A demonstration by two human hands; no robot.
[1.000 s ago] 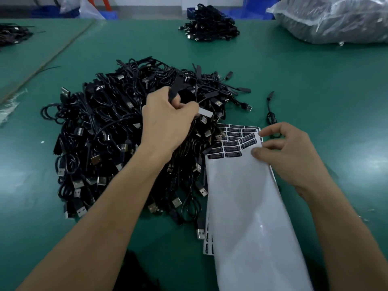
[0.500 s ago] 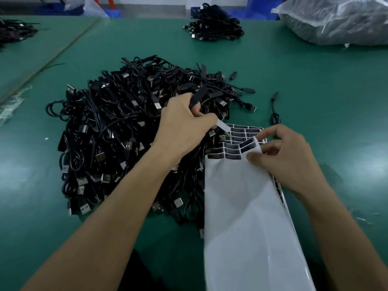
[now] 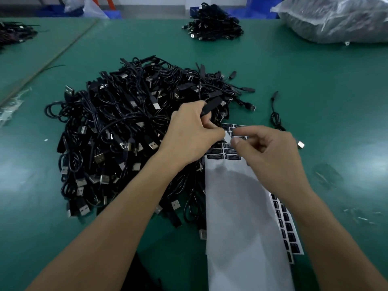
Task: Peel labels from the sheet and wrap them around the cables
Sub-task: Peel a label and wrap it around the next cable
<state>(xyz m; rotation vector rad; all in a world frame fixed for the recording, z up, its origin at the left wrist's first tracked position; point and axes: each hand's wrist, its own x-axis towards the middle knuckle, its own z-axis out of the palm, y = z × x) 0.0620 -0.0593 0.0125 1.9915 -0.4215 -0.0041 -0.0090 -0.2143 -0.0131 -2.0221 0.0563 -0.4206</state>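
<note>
Head view: a small pale label [image 3: 228, 136], blurred, sits between the two hands just above the top of the label sheet [image 3: 241, 206]. The right hand [image 3: 270, 152] pinches it between thumb and forefinger, the other fingers curled. The left hand [image 3: 193, 133] is clamped around a black cable [image 3: 211, 105], whose plug sticks out past the knuckles. The sheet lies on the green table [image 3: 315, 80], mostly bare white backing, with rows of black labels at its far end and another strip showing along its right edge. The big cable pile [image 3: 126, 133] lies just to its left, touching it. A loose cable [image 3: 275, 117] lies to the right. A smaller pile [image 3: 212, 26] and a plastic bag [image 3: 336, 17] sit at the far edge.
</note>
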